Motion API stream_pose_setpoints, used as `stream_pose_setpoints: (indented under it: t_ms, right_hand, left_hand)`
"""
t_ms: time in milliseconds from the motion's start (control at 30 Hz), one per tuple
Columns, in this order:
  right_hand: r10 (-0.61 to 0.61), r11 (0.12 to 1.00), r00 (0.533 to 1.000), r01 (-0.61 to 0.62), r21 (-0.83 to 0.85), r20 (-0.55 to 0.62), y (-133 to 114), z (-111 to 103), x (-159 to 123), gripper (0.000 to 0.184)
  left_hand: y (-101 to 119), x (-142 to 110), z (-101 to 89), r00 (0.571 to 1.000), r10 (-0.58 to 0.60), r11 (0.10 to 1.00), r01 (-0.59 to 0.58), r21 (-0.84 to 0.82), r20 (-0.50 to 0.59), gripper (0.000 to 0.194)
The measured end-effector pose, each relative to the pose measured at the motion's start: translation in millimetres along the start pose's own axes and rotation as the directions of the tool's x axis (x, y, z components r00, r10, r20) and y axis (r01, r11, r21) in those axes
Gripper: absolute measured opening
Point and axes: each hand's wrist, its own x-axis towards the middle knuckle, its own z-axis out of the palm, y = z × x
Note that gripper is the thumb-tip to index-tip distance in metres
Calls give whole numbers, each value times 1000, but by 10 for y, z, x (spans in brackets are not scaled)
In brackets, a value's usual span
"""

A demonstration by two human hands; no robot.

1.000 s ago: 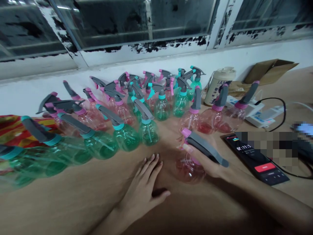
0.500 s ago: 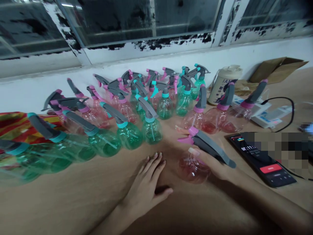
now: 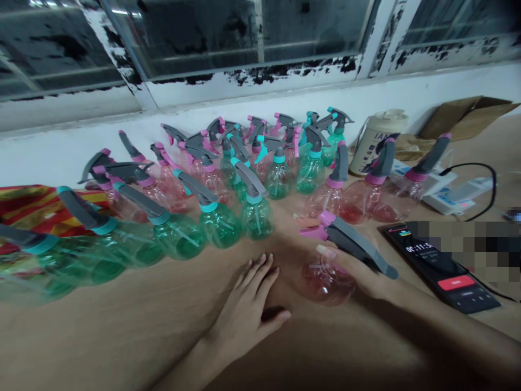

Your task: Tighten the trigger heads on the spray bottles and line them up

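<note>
My right hand is wrapped around the neck of a pink spray bottle with a grey and pink trigger head. The bottle stands upright on the table, its trigger pointing left. Pinkish liquid shows inside its clear body. My left hand lies on the tabletop to the left of that bottle, fingers stretched out and holding nothing. Just beyond the left fingertips stands a green spray bottle with a turquoise collar. Behind the held bottle is another pink spray bottle.
Several green spray bottles run in a row to the left. More pink and green ones crowd the wall. At right lie a phone showing a timer and a cable. A cream tumbler and a brown paper bag stand behind.
The whole view has shifted slightly, so everything appears a little farther right. Both hands and the held spray bottle keep their places on the table.
</note>
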Motion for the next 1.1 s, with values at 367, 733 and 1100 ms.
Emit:
stream_pose_setpoints:
  t_ms: [367, 733, 1100]
  right_hand:
    - [-17, 997, 999, 14, 81, 35, 55, 126, 183, 14]
    - [-29, 995, 997, 22, 98, 66, 72, 185, 258, 15]
    - [-35, 995, 999, 32, 92, 22, 78, 225, 222, 8]
  left_hand:
    - [4, -11, 12, 1000, 0, 1000, 0, -7, -5, 65]
    - [26, -5, -6, 999, -19, 999, 17, 35, 47, 66]
    - [12, -7, 11, 998, -27, 998, 24, 50, 61, 70]
